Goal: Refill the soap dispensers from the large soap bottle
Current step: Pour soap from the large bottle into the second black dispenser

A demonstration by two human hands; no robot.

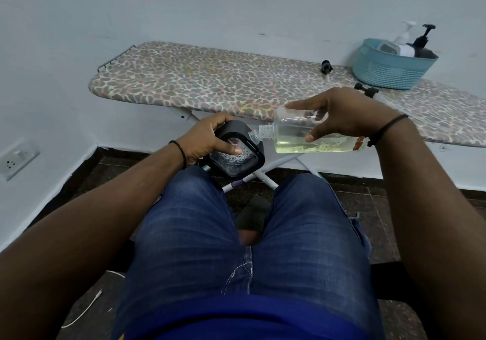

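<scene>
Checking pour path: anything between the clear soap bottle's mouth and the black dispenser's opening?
Nothing visible. The large clear bottle of yellowish soap, uncapped and tipped sideways, has its threaded neck at the black square dispenser's top edge.

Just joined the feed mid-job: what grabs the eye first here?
Centre frame, the right hand tips a clear soap bottle of yellowish liquid, its open neck at a black-framed dispenser gripped by the left hand. Behind them stretches a leopard-print ironing board, with a teal basket of pump bottles at its right end.
</scene>
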